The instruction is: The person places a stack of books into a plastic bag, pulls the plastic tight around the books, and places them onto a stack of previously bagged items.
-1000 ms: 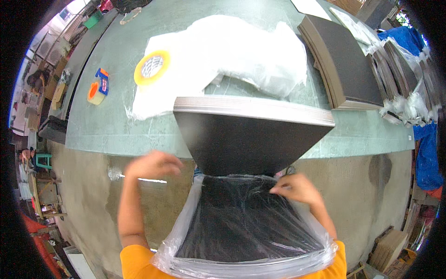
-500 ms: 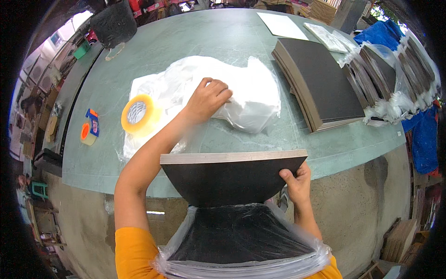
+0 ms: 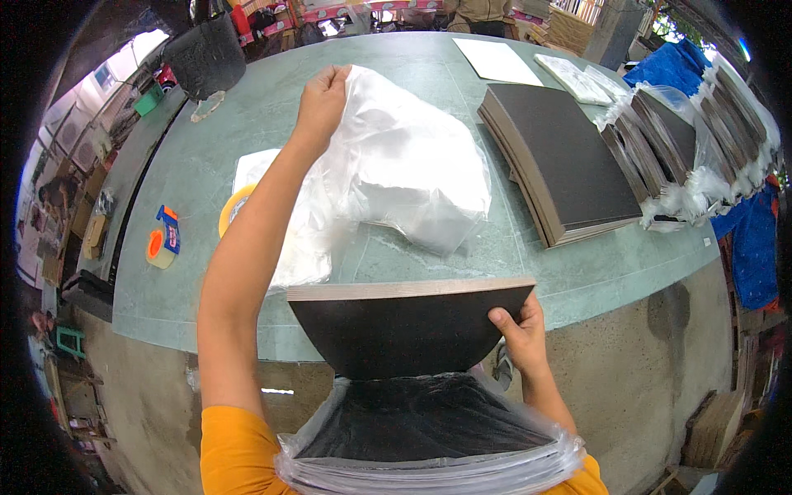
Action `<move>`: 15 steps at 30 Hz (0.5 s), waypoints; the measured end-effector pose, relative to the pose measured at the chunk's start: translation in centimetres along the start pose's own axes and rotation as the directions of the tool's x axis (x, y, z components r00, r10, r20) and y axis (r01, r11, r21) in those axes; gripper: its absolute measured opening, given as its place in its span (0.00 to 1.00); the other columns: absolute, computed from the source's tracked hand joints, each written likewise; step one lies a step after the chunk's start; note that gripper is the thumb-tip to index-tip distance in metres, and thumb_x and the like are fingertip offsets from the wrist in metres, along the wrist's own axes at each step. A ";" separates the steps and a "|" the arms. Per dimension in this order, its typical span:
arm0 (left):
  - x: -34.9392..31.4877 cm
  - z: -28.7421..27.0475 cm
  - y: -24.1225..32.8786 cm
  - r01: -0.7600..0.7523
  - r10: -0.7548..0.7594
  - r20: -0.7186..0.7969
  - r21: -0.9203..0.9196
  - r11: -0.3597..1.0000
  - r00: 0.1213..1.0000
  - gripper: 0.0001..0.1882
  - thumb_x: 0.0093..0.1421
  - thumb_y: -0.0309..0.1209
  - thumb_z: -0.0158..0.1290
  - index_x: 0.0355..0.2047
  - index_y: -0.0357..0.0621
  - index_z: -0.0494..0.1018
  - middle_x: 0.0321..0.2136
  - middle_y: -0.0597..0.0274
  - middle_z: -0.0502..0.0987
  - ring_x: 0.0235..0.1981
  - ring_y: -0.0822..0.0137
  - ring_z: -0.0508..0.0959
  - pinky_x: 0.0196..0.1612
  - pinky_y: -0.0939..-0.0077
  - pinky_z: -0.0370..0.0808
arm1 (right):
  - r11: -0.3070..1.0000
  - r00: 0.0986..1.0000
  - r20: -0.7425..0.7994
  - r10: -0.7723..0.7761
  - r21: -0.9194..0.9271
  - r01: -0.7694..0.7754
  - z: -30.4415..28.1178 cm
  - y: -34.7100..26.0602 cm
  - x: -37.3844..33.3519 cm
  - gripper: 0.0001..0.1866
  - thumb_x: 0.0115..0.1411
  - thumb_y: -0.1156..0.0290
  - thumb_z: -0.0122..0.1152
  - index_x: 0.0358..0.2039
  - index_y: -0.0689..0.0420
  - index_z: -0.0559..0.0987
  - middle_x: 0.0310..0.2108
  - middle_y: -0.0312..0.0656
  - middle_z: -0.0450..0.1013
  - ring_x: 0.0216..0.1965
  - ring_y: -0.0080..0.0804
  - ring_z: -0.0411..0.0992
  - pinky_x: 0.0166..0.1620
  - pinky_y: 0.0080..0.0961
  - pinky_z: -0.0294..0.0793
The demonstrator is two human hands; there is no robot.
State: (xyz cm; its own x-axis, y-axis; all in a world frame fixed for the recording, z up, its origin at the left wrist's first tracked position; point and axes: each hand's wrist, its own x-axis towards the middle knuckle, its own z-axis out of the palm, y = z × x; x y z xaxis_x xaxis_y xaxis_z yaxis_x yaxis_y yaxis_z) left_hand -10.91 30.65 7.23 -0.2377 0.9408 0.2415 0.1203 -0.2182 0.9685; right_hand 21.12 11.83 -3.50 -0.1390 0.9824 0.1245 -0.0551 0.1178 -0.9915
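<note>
My left hand [image 3: 322, 106] is closed on the upper corner of a thin clear plastic bag [image 3: 388, 132], holding it up above the table. More white plastic bags [image 3: 305, 256] lie in a heap beneath my left forearm. Close to my body, my right hand [image 3: 521, 334] grips the right end of a stack of black boards [image 3: 404, 330], thumb on the black face and fingers behind. A clear plastic wrap [image 3: 429, 474] encloses black sheeting just below that stack. A roll of yellowish tape [image 3: 233, 206] is partly hidden behind my left forearm.
A taller stack of black boards [image 3: 561, 148] rests on the green table [image 3: 190, 297] at right, beside several bagged stacks [image 3: 660, 148]. A tape dispenser [image 3: 167, 235] stands at left. White sheets [image 3: 497, 62] lie at the far side. A person [image 3: 478, 10] is beyond the table.
My left hand has moved up and away to the left, lifting the plastic bag's corner from the heap. My right hand still holds the board stack, nearly unmoved.
</note>
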 end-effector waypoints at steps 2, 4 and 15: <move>-0.9 -0.5 -3.5 -0.251 0.197 0.168 0.425 0.870 0.966 0.18 0.53 0.38 0.49 0.38 0.34 0.69 0.32 0.49 0.74 0.36 0.62 0.73 0.41 0.72 0.67 | 0.935 0.952 -0.199 -0.233 -0.314 0.163 1.1 -1.1 0.3 0.24 0.46 0.69 0.62 0.42 0.61 0.65 0.47 0.47 0.61 0.47 0.28 0.60 0.49 0.26 0.58; -1.7 -1.3 -4.1 -0.294 -0.020 0.402 0.703 0.647 0.916 0.20 0.53 0.38 0.49 0.40 0.35 0.69 0.33 0.49 0.74 0.38 0.60 0.72 0.43 0.72 0.65 | 0.873 0.850 -0.326 -0.414 -0.407 0.270 -1.0 -2.5 -0.8 0.26 0.46 0.68 0.61 0.45 0.62 0.63 0.48 0.50 0.58 0.50 0.33 0.57 0.51 0.28 0.56; -3.1 -6.4 9.6 -0.167 0.091 -0.423 -0.146 0.975 0.902 0.15 0.59 0.35 0.36 0.38 0.36 0.65 0.36 0.55 0.70 0.35 0.62 0.72 0.42 0.64 0.69 | 0.977 0.006 0.977 -0.215 0.215 -0.005 2.0 -4.4 -7.0 0.32 0.58 0.53 0.41 0.55 0.64 0.53 0.54 0.55 0.51 0.56 0.47 0.51 0.56 0.33 0.51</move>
State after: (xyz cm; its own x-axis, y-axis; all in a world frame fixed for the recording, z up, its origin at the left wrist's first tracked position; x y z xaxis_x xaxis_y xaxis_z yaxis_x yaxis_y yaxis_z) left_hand -15.17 23.97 16.13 -0.6108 0.7187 0.3322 0.0162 -0.4081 0.9128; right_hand 20.38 4.15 0.09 -0.9546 -0.1611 0.2505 -0.2654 0.0789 -0.9609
